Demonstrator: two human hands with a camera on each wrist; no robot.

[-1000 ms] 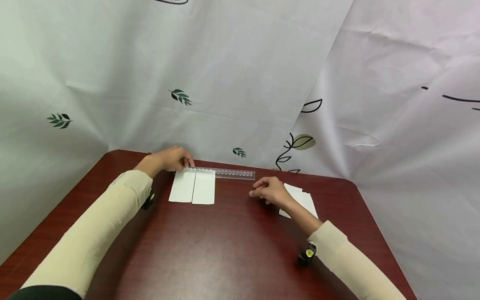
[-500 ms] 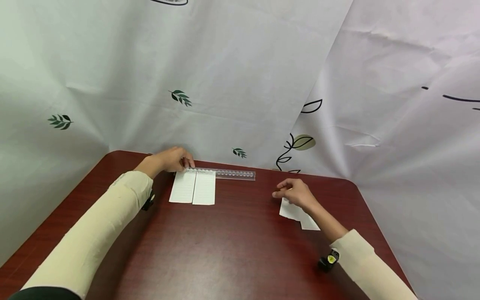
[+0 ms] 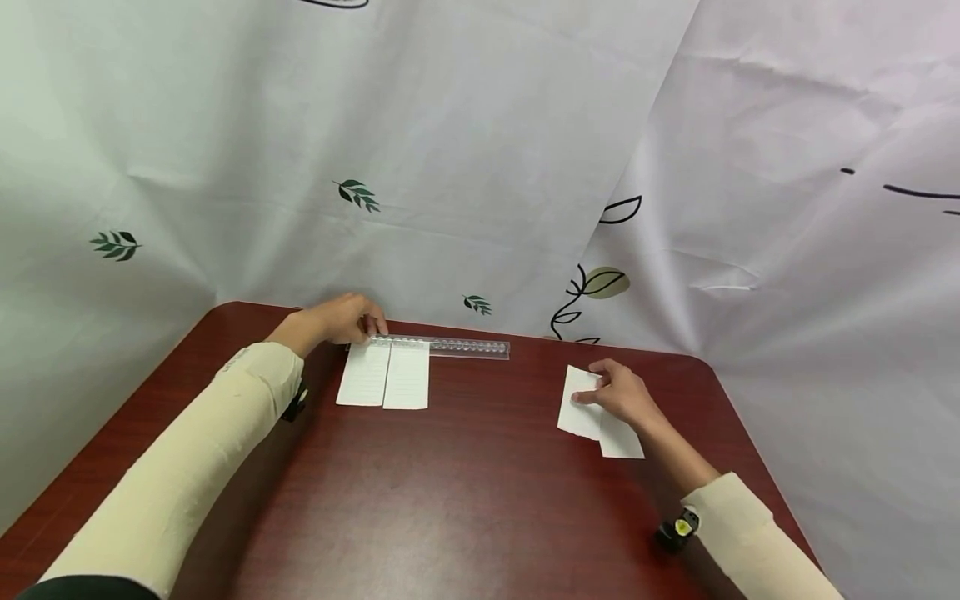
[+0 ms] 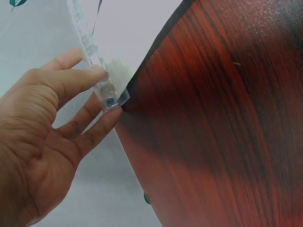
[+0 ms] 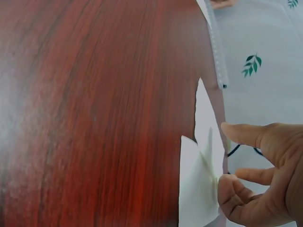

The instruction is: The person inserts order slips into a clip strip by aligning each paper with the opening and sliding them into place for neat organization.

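My left hand (image 3: 345, 318) pinches the left end of a clear plastic strip (image 4: 110, 94) with a row of round bumps, at the table's back edge. Thumb on one side, fingers on the other, as the left wrist view shows. Two white paper slips (image 3: 407, 375) lie side by side, their top ends at the strip. On the right, my right hand (image 3: 621, 395) is over two overlapping white slips (image 3: 579, 421). Its thumb and fingers are spread apart, the tips close over the paper (image 5: 208, 123); the hand hides part of the slips.
The dark red wooden table (image 3: 420, 500) ends at a white cloth backdrop (image 3: 450, 167) with leaf prints. Both forearms wear cream sleeves, and a black wrist device (image 3: 677, 529) sits at the right cuff.
My right hand has moved right and back over the right-hand slips, which now lie more offset, one shifted toward the near side. My left hand, the strip and the left slips have stayed put.
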